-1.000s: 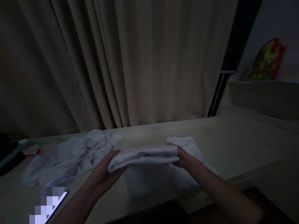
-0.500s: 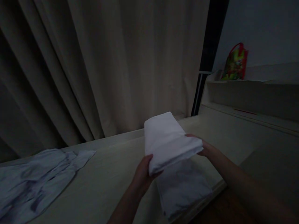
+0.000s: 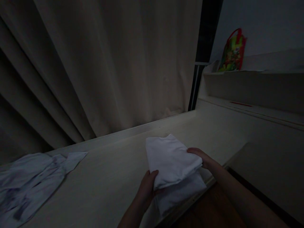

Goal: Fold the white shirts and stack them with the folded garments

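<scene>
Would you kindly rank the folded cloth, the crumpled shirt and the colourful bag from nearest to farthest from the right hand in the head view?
1. Folded cloth: held at its right edge by the right hand.
2. Colourful bag: on the shelf, up and to the right.
3. Crumpled shirt: far left on the table.

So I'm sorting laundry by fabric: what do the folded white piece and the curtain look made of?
Folded white piece: soft woven or knit cloth, likely cotton, matte; it bends and creases in both hands. Curtain: heavier beige fabric, matte, hanging in deep pleats. The dim light leaves the weave unclear.
</scene>
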The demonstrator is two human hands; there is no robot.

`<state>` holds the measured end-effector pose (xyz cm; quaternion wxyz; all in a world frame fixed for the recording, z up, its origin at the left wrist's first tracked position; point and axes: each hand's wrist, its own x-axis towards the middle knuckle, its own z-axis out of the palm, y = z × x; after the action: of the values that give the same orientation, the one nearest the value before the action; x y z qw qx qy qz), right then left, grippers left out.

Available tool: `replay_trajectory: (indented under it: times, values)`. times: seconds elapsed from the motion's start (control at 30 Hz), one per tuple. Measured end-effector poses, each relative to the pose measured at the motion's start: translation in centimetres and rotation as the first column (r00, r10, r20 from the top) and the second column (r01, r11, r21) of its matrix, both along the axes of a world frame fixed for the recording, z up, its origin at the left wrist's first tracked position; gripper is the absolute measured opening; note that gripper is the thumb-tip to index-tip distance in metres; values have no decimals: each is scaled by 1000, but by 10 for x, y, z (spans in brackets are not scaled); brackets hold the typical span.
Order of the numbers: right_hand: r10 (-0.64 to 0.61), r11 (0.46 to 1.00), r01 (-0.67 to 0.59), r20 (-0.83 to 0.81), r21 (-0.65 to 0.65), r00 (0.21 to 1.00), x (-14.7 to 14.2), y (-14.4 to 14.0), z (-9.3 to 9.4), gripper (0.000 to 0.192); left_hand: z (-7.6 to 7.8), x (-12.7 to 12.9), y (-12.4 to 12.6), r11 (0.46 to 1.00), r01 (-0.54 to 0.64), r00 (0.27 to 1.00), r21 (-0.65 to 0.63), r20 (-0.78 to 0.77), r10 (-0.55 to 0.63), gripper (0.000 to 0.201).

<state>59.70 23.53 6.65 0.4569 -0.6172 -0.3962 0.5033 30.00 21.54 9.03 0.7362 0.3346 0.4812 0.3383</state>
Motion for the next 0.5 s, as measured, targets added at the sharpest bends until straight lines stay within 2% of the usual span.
replay_trajectory:
  times: [0.07, 0.13, 0.23, 0.3, 0.33, 0.4, 0.47, 0.5]
  values:
    - [20, 1000, -20, 50, 8, 999, 4, -10, -3, 30, -8, -2, -8, 1000, 16, 999, -3, -40, -16, 35]
    - [31, 999, -28, 115, -24, 993, 7, -22, -12, 31, -24, -5, -17, 999, 33, 983, -21, -180, -36, 37]
    - [16, 998, -1, 228, -64, 974, 9, -34, -27, 32, -49, -7, -25, 994, 108, 912, 16, -400, -92, 42]
    - [-12, 999, 27, 307, -44, 952, 9, -35, -31, 30, -57, -7, -25, 974, 203, 856, 104, -502, -125, 42]
    - [-29, 999, 40, 346, -24, 938, 10, -33, -30, 29, -58, -6, -25, 952, 262, 816, 156, -563, -133, 42]
    - [-71, 997, 72, 423, 15, 903, 10, -32, -27, 25, -54, -11, -24, 892, 387, 692, 233, -713, -114, 46]
    - [-119, 992, 121, 490, 29, 863, 9, -36, -22, 26, -49, -28, -26, 843, 479, 551, 244, -831, -72, 55]
    - [-152, 988, 151, 526, 46, 837, 7, -40, -19, 28, -47, -43, -28, 836, 497, 509, 235, -858, -61, 56]
